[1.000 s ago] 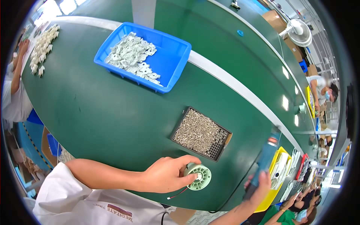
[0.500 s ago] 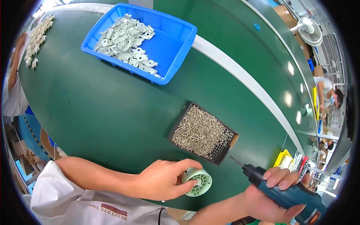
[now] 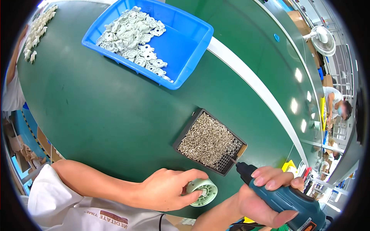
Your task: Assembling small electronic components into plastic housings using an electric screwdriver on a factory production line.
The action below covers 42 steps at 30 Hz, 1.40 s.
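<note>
Pale green and ribbed, the round part [image 3: 209, 192] is at the bench's [image 3: 115, 107] near edge, gripped between the left hand's [image 3: 163, 189] thumb and fingers. The right hand [image 3: 256, 198] is wrapped around a teal-and-black power screwdriver [image 3: 287, 198], its bit reaching the perforated end of the black tray [image 3: 232, 147]; whether it touches is unclear. Silvery screws [image 3: 204, 140] heap the rest of that tray. Farther off, a blue bin [image 3: 179, 48] holds pale flat pieces [image 3: 133, 34], left of its bare end.

Left fingers [image 3: 194, 175] partly hide the pale green round part [image 3: 209, 191].
</note>
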Tool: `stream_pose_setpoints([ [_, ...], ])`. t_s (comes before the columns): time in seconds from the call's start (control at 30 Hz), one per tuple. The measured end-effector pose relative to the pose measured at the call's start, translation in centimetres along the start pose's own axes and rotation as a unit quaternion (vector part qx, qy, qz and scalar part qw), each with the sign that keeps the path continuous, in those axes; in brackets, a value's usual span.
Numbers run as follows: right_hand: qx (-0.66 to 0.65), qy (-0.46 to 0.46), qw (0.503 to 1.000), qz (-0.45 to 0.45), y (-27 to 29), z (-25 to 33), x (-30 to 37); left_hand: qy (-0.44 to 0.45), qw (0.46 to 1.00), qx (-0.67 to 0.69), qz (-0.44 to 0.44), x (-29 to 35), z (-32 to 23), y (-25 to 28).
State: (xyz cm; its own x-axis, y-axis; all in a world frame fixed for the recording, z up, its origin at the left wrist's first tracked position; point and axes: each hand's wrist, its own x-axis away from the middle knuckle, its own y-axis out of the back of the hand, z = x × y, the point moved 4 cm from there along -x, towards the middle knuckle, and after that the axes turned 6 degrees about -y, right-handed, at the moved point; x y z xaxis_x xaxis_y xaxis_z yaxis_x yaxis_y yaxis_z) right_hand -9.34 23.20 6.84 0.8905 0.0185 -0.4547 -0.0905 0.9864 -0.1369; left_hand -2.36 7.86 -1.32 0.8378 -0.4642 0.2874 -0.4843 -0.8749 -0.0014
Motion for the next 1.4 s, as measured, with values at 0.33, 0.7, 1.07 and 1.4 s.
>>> stream_pose_setpoints([
  [0.33,0.019,-0.007,0.996,-0.085,-0.3,-0.1,-0.5,-0.006,1.0,-0.01,-0.016,-0.1,-0.1,-0.1],
  [0.7,-0.044,0.005,0.999,0.007,-0.6,7.7,3.0,0.018,1.0,0.007,0.006,-0.1,-0.5,0.0],
  [1.07,-0.016,-0.024,0.999,0.028,-1.9,6.1,4.5,0.015,1.0,0.008,0.01,-0.1,-0.6,0.1],
  [1.4,-0.024,-0.019,1.0,-0.007,-2.4,5.2,4.5,0.011,1.0,0.015,0.02,-0.1,-0.5,0.0],
])
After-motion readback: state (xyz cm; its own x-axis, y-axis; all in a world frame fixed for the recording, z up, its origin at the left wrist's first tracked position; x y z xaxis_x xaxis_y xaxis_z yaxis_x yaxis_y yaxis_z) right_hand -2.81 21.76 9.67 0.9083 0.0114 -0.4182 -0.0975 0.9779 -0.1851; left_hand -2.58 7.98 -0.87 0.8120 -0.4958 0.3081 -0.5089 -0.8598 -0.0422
